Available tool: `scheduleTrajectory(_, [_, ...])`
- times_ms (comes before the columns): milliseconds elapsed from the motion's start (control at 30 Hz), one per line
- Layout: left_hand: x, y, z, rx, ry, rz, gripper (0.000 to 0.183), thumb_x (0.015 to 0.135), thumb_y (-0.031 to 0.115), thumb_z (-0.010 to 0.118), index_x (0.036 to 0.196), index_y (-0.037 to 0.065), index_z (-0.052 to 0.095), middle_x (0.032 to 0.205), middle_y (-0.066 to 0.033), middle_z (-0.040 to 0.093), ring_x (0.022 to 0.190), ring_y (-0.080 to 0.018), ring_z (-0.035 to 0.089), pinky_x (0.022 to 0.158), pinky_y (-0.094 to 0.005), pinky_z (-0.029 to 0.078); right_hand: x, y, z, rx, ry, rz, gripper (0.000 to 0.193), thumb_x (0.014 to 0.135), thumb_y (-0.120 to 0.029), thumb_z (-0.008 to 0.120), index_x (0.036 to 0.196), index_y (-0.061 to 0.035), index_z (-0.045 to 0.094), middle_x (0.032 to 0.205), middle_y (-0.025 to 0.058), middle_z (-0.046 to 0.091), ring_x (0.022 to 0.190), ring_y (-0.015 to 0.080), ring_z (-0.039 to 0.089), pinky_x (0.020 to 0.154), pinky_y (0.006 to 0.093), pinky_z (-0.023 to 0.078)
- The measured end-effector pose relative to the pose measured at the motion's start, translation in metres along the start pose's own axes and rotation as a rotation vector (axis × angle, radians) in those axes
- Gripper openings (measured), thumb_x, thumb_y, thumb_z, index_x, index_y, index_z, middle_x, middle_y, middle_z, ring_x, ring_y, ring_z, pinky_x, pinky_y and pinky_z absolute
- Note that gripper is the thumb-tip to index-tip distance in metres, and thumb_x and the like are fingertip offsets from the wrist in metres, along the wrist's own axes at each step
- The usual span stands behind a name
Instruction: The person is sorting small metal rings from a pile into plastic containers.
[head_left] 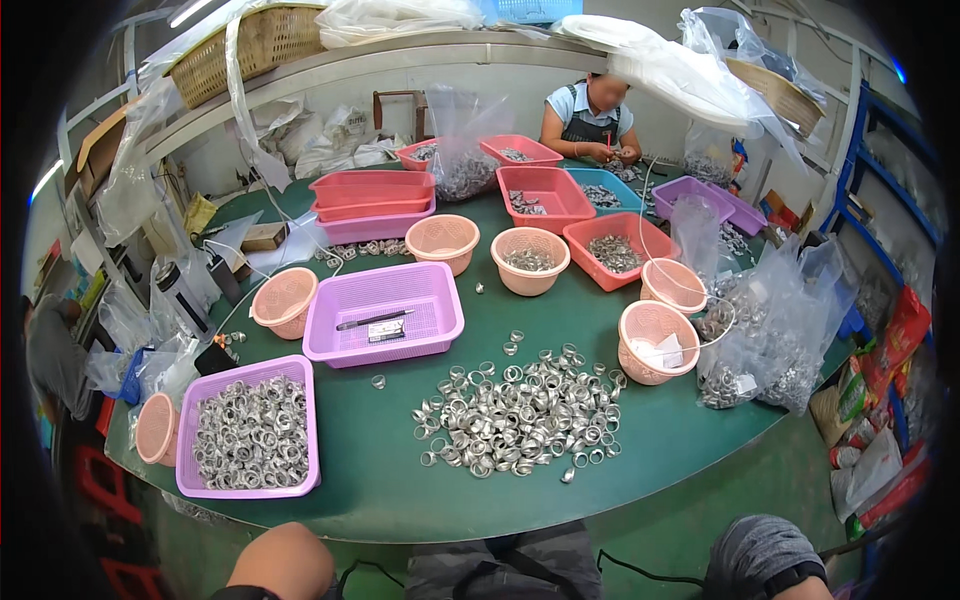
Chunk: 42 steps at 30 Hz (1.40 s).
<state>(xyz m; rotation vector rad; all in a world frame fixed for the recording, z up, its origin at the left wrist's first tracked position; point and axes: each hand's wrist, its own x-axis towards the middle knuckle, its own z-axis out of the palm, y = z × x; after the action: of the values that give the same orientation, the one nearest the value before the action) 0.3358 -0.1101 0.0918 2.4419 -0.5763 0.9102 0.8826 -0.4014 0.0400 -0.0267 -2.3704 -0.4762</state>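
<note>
At the lower edge, left of my lap, my left hand (282, 560) appears as a bare rounded shape below the table edge, a dark band beside it. My right hand (762, 550) rests at the lower right, seemingly covered in grey fabric, with a black band at the wrist. The fingers of both are hidden or unclear, and neither touches the table. Nearest ahead lies a loose pile of silver metal rings (520, 415). To its left, a purple basket (312, 425) is filled with similar rings.
On the green table (380, 500) stand an empty-looking peach basket (285, 300), a purple basket (435, 345) with a pen and label, and a peach basket (650, 375) with paper. Bags of metal parts (770, 340) stand right. Across the table, a person (592, 115) handles small parts.
</note>
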Motion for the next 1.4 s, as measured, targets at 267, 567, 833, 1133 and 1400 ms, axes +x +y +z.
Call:
scheduleTrajectory(267, [-0.036, -0.032, 0.015, 0.038, -0.113, -0.078, 0.038, 0.080, 0.026, 0.051, 0.108, 0.002, 0.048, 0.099, -0.0166, 0.052, 0.084, -0.0246, 0.051, 0.074, -0.0350, 0.040, 0.071, 0.104, 0.073, -0.085, 0.018, -0.136, 0.020, 0.069, -0.021, 0.059, 0.084, -0.0073, 0.061, 0.084, 0.0034, 0.060, 0.073, 0.0171, 0.055, 0.069, 0.0355, 0.040])
scheduleTrajectory(567, [-0.021, -0.014, 0.058, 0.020, -0.218, -0.328, 0.046, 0.080, 0.030, 0.050, 0.113, -0.001, 0.045, 0.101, -0.0163, 0.050, 0.089, -0.0251, 0.050, 0.079, -0.0359, 0.039, 0.200, 0.202, 0.149, -0.055, 0.134, -0.228, 0.021, 0.069, -0.022, 0.058, 0.085, -0.0074, 0.061, 0.086, 0.0030, 0.061, 0.075, 0.0172, 0.056, 0.072, 0.0368, 0.040])
scheduleTrajectory(833, [-0.070, -0.077, 0.198, -0.156, -0.121, -1.075, 0.016, 0.076, 0.016, 0.048, 0.083, 0.002, 0.052, 0.085, -0.0136, 0.054, 0.083, -0.0288, 0.055, 0.069, -0.0406, 0.045, 0.058, 0.120, 0.259, 0.499, -0.156, 1.228, 0.013, 0.079, -0.015, 0.053, 0.071, -0.0080, 0.060, 0.069, 0.0029, 0.058, 0.061, 0.0164, 0.055, 0.054, 0.0267, 0.043])
scheduleTrajectory(1133, [-0.207, -0.221, 0.370, -0.407, -0.879, -1.410, 0.041, 0.077, 0.032, 0.051, 0.104, 0.002, 0.051, 0.106, -0.0196, 0.051, 0.093, -0.0325, 0.052, 0.079, -0.0390, 0.042, 0.009, 0.130, 0.278, 1.415, 0.994, 2.309, 0.051, 0.089, -0.046, 0.027, 0.104, 0.0006, 0.043, 0.082, 0.0153, 0.057, 0.066, 0.0213, 0.055, 0.058, 0.0302, 0.044])
scheduleTrajectory(1400, [-0.201, -0.336, 0.335, -0.286, -0.586, -1.263, 0.040, 0.078, 0.032, 0.051, 0.105, 0.003, 0.052, 0.107, -0.0193, 0.051, 0.095, -0.0318, 0.051, 0.081, -0.0389, 0.041, 0.033, 0.116, 0.273, 0.777, 0.695, 2.559, 0.044, 0.088, -0.036, 0.038, 0.112, 0.0007, 0.042, 0.096, 0.0087, 0.054, 0.084, 0.0191, 0.051, 0.072, 0.0305, 0.042])
